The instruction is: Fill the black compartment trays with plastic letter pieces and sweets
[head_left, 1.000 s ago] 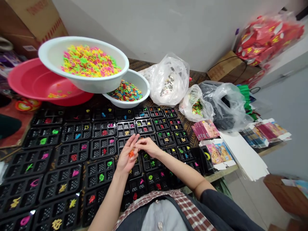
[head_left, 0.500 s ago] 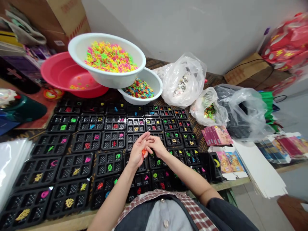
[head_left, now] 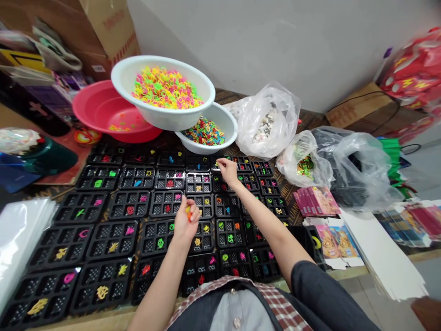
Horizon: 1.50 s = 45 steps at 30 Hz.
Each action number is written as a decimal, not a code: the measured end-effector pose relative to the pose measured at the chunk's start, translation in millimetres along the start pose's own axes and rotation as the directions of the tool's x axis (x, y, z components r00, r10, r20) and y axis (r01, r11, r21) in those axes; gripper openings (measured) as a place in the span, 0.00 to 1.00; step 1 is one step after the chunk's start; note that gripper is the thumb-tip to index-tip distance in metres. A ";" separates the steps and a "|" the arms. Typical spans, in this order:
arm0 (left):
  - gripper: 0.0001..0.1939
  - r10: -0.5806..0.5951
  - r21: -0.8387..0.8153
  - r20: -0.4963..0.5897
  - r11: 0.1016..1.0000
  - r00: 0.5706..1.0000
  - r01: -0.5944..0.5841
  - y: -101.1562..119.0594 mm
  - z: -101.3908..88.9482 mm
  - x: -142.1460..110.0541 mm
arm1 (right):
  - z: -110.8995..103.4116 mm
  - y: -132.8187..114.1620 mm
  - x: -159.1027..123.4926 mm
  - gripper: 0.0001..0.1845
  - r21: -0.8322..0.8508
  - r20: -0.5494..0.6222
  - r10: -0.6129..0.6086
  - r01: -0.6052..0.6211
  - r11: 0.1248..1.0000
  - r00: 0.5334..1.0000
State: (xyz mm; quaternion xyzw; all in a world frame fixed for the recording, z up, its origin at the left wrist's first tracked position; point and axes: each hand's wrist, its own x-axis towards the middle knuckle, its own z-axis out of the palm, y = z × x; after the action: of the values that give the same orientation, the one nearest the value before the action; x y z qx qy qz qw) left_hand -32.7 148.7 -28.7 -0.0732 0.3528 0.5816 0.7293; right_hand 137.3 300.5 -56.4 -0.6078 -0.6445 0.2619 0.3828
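My left hand (head_left: 188,219) is curled over the middle trays, palm partly up, holding small orange and yellow plastic pieces (head_left: 189,213). Farther back, my right hand (head_left: 228,172) reaches down to a black compartment tray (head_left: 216,181) with thumb and finger pinched. A yellow-green speck shows at these fingertips; whether it is gripped or lies in the tray I cannot tell. Rows of such black trays cover the table, most with a few coloured plastic pieces in their compartments, such as a gold piece (head_left: 102,292) and a pink ring (head_left: 69,277).
Behind the trays stand a white basin (head_left: 120,76) of neon rings, a smaller white basin (head_left: 231,131) of coloured pieces and a red basin (head_left: 86,103). Plastic bags (head_left: 272,124) and printed cartons (head_left: 317,200) lie to the right. Clear plastic sleeves (head_left: 24,234) sit at left.
My hands were together over the middle trays. My right hand has moved away to a back tray, while my left has shifted slightly left, still holding small pieces. The view has shifted slightly.
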 end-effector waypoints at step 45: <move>0.04 0.047 0.088 -0.194 0.996 0.980 -0.030 -1.2 -5.7 12.3 | 0.5 -51.5 -88.6 0.16 0.355 0.497 -0.406 0.246 0.902 0.767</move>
State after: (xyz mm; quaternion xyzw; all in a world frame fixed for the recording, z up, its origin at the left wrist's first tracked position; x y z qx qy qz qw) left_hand -33.2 155.2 -40.7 -0.0924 0.4484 0.5703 0.6820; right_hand 104.1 207.0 -30.8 -0.3237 -0.7826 0.4420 0.2957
